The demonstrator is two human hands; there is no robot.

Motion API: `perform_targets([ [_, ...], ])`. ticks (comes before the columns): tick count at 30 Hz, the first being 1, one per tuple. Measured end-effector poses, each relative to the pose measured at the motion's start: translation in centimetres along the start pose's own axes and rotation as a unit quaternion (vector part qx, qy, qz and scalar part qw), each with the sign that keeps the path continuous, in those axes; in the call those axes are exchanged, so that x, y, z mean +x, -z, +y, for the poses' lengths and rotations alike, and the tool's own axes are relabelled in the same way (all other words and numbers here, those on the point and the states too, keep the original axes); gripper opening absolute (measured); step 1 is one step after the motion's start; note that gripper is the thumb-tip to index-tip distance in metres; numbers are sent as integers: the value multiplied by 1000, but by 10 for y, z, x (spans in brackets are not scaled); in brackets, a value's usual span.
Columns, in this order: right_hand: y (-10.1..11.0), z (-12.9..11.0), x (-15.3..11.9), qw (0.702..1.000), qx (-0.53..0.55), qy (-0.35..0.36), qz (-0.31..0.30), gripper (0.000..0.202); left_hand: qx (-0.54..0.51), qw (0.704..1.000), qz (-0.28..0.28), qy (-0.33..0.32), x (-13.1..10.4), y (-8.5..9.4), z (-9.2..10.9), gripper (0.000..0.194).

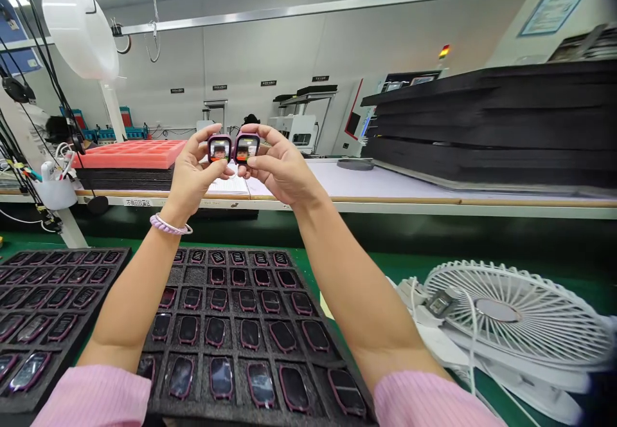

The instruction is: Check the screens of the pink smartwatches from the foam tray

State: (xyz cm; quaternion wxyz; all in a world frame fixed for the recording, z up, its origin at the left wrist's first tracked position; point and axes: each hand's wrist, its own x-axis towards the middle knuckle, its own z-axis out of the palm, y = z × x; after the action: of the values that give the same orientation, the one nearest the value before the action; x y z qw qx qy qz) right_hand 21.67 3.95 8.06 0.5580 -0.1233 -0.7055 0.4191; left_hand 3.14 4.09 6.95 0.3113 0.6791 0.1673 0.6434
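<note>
My left hand [195,170] pinches a smartwatch case [220,148] with a dark purple frame, thumb at its lower edge and fingers over the top. A matching watch case [246,149] is gripped in my right hand [279,163]. Both are raised side by side at about shelf height, their glossy screens facing me and showing bright reflections or images; I cannot tell which. Below my arms lies a black foam tray [195,277] with rows of similar watch cases in its square pockets. Several pockets in its second row hold nothing.
Another foam tray [62,366] of watch cases lies at the left. A white fan [520,311] with loose cables stands at the right. Across the back runs a shelf [395,186] with red foam trays [135,154] and a tall stack of black trays [496,125].
</note>
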Motion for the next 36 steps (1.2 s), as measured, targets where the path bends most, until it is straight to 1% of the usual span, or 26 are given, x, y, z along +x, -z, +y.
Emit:
perform_targets([
  [4, -1, -6, -5, 1000, -13, 8, -3, 61, -2, 1000, 1, -12, -1, -2, 2, 65],
  [10, -2, -9, -8, 1000, -30, -5, 2, 63, 15, 1000, -1, -16, -1, -2, 1, 66],
  [13, -3, -10, -9, 999, -33, -3, -2, 62, 24, 999, 5, -20, -2, -2, 2, 65],
  [16, -5, -5, -13, 999, -35, 2, 0, 59, 31, 999, 10, -17, -9, -2, 1, 61],
  [20, -8, 14, -28, 999, -23, -23, 12, 58, 22, 1000, 12, 6, -32, -3, -7, 59],
  [24, -12, 43, -53, 998, 25, -62, 12, 60, 25, 998, 11, 62, -63, 0, -24, 61],
  [27, -14, 63, -68, 994, 50, -91, 17, 58, 26, 995, 9, 100, -80, 5, -38, 61],
  [31, -15, 80, -77, 990, 76, -117, 25, 54, 17, 993, 14, 117, -90, 8, -50, 59],
  [36, -16, 86, -80, 990, 72, -120, 32, 54, 20, 990, 29, 133, -92, 7, -54, 52],
])
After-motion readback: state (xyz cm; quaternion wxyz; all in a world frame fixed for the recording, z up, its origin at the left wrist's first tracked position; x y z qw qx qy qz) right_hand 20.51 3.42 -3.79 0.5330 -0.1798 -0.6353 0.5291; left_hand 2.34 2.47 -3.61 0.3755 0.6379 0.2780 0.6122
